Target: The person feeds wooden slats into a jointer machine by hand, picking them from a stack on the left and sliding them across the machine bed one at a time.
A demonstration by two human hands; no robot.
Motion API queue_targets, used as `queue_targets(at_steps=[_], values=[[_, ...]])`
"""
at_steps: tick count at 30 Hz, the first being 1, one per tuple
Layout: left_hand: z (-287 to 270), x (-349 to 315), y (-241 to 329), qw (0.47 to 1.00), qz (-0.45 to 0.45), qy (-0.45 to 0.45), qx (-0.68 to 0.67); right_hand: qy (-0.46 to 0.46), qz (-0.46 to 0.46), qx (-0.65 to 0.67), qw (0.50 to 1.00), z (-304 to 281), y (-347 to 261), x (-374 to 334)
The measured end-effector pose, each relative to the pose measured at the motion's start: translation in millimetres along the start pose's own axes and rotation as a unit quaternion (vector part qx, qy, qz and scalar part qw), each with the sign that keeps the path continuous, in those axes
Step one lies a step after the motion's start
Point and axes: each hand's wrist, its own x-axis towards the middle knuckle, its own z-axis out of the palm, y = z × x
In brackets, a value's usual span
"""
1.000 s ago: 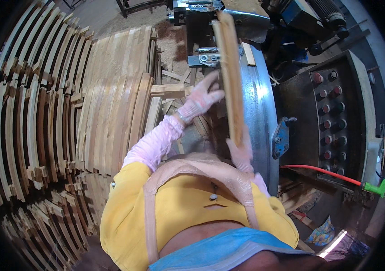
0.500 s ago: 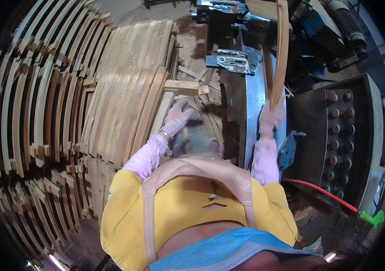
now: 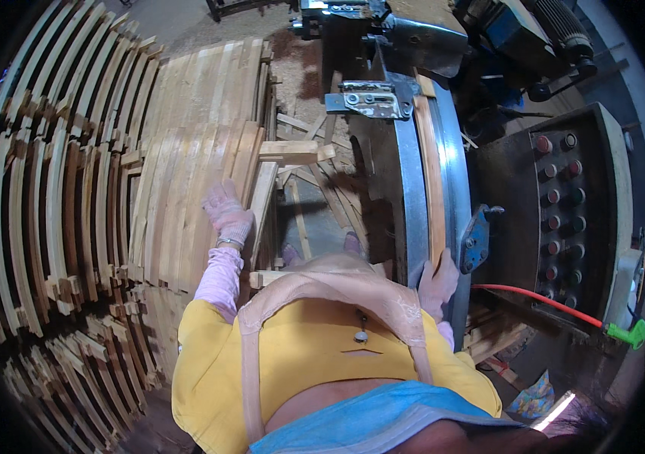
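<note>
My left hand (image 3: 227,211), in a pale knit glove, lies on the right part of a stack of flat wooden slats (image 3: 179,197), fingers stretched out over the wood. On the metal machine bed to the right, a long narrow wooden slat (image 3: 430,174) lies lengthwise, its far end reaching the metal clamp-like guide (image 3: 372,100). My right hand (image 3: 438,284), gloved too, is closed around the near end of this slat, thumb along the wood. A blue metal bracket (image 3: 476,240) stands just right of that hand.
Tall racks of stacked slats (image 3: 50,197) fill the left side. A control panel (image 3: 565,197) with several buttons stands right, a red hose (image 3: 534,300) with a green nozzle (image 3: 628,334) below it. Wood offcuts (image 3: 322,185) litter the floor between stack and machine. A motor (image 3: 562,30) sits far right.
The slat in my right hand has come down from a raised position onto the machine bed, and that hand has moved nearer. My left hand has shifted left onto the stack.
</note>
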Motion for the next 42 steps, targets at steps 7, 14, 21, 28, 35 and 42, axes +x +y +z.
queue_targets(at_steps=[7, 14, 21, 28, 35, 42], values=[[5.6, 0.0, 1.1, 1.000, -0.005, 0.018, 0.016, 0.118, 0.004, -0.025, 0.993, 25.7, -8.1, 54.1], [-70.6, 8.8, 9.8, 0.973, -0.007, -0.018, -0.228, 0.084, -0.060, -0.010, 0.995, 73.6, -64.2, 215.8], [-119.5, 51.9, 113.5, 0.732, 0.025, 0.029, -0.680, -0.239, -0.257, 0.356, 0.866, 80.9, -194.6, 158.6], [-102.1, 14.0, 220.6, 0.633, 0.332, -0.033, -0.698, -0.206, 0.045, 0.360, 0.909, 12.7, -133.1, 55.3], [-24.2, 0.6, 144.1, 0.809, 0.182, -0.201, -0.521, -0.108, 0.147, -0.003, 0.983, -24.0, -25.6, 1.7], [8.1, 3.0, 124.6, 0.823, 0.141, -0.148, -0.530, 0.116, 0.019, 0.042, 0.992, 48.8, -61.3, 174.9]])
